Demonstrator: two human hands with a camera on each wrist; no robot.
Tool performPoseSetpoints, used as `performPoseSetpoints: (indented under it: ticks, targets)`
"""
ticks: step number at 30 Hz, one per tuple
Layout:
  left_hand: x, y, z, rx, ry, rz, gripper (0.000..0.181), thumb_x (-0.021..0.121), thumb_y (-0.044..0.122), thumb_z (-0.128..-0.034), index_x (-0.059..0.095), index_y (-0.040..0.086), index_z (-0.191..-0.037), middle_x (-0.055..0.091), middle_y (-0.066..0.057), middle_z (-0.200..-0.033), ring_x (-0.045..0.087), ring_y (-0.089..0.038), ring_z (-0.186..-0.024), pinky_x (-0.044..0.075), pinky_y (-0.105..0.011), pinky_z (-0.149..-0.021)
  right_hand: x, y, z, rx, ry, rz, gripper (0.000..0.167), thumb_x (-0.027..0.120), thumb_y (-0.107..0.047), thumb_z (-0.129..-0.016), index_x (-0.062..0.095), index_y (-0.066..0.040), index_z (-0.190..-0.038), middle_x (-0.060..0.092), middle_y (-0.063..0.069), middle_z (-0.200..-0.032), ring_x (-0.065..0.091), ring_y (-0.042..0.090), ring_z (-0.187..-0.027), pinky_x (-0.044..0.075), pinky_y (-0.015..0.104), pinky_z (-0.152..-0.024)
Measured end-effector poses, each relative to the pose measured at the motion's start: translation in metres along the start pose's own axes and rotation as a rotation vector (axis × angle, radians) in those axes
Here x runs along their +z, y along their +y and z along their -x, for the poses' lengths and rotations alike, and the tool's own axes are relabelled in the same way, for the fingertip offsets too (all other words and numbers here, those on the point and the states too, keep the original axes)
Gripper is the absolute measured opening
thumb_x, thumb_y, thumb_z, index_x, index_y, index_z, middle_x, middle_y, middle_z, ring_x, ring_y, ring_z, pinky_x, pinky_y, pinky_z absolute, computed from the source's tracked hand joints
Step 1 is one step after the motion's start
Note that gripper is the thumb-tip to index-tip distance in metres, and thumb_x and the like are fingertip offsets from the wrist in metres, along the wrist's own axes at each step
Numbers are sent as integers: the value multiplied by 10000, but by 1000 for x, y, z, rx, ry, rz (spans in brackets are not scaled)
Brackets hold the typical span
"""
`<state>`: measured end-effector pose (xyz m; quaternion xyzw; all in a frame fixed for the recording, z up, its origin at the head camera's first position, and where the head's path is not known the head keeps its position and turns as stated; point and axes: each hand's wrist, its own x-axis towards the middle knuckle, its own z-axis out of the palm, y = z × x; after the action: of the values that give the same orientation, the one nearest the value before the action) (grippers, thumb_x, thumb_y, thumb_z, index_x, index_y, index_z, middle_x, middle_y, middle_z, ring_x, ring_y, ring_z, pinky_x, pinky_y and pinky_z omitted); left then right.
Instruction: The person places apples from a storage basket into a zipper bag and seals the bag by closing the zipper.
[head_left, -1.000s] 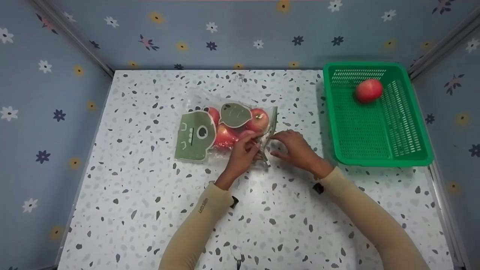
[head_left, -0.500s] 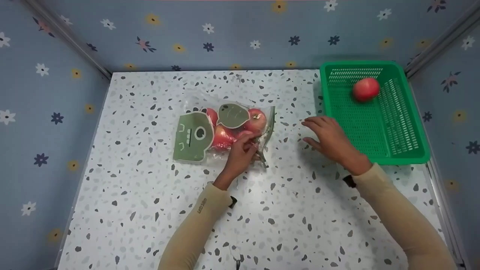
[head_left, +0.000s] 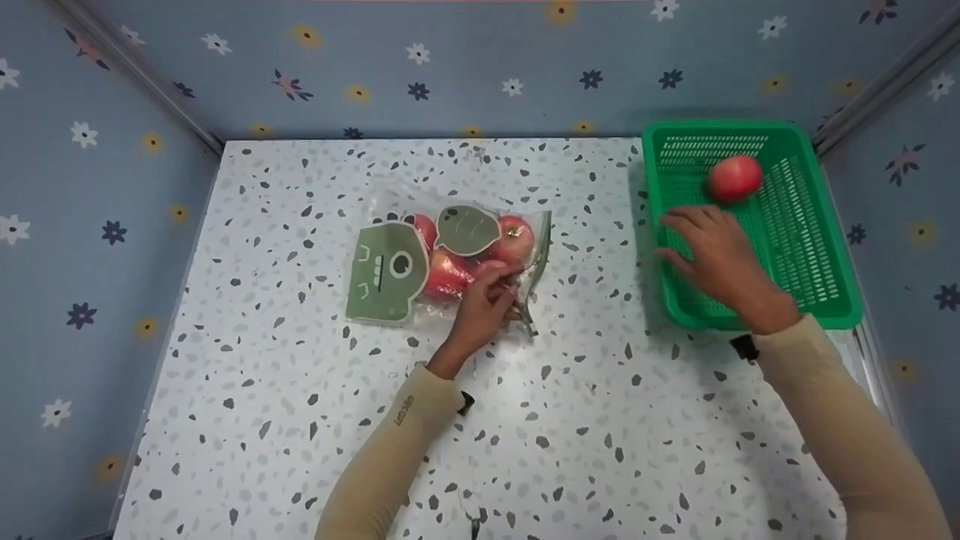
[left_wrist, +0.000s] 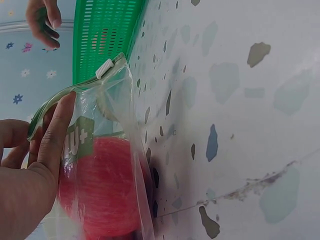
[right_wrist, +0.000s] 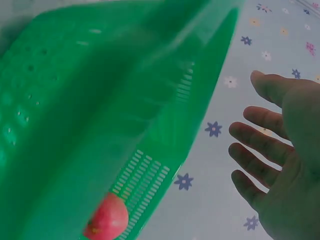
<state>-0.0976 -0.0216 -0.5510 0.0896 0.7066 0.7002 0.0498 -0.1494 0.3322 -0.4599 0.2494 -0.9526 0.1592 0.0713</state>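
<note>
A clear zip bag with green dinosaur print (head_left: 386,274) lies on the table with several red apples (head_left: 448,276) inside. My left hand (head_left: 480,311) grips the bag's edge near its mouth; in the left wrist view the fingers (left_wrist: 57,135) hold the green zip strip, which has a white slider (left_wrist: 104,69). My right hand (head_left: 716,259) is over the near left part of the green basket (head_left: 776,321), fingers spread and holding nothing. One apple (head_left: 735,179) sits at the back of the basket, beyond that hand. The right wrist view shows the open palm (right_wrist: 285,150) beside the basket wall.
The basket stands at the table's right edge. Flower-patterned walls (head_left: 480,67) close off the back and both sides. The speckled tabletop (head_left: 570,420) spreads in front of the bag.
My right hand has moved from beside the bag's mouth rightward to over the basket. My left hand has kept its grip, and the bag lies about where it was.
</note>
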Motion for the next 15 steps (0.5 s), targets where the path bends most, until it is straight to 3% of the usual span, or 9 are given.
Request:
performPoseSetpoints:
  ticks: [6, 12, 15]
  targets:
    - [0, 1, 1, -21, 7, 4, 350, 566, -74, -1028, 633, -78, -1371, 598, -247, -1248, 674, -310, -919, 590, -220, -681, -12, 17, -3, 38, -6, 33, 454, 821, -70, -918, 657, 53, -1323, 624, 261, -1358, 532, 465, -1264, 446, 684, -1045]
    - [-1, 1, 3, -14, -14, 37, 351, 557, -76, -1040, 602, -104, -1387, 574, -339, -1281, 658, -431, -951, 606, -222, -687, -21, 33, -5, 69, 2, 55, 445, 826, -64, -910, 658, 75, -1297, 619, 290, -1336, 536, 507, -1236, 434, 734, -998]
    - [-1, 1, 4, -13, -15, 26, 351, 555, -76, -1039, 602, -106, -1385, 581, -347, -1285, 657, -428, -967, 615, -232, -708, -23, 44, -7, 106, -12, 58, 454, 817, -80, -923, 646, 85, -1310, 606, 311, -1341, 525, 531, -1239, 412, 753, -998]
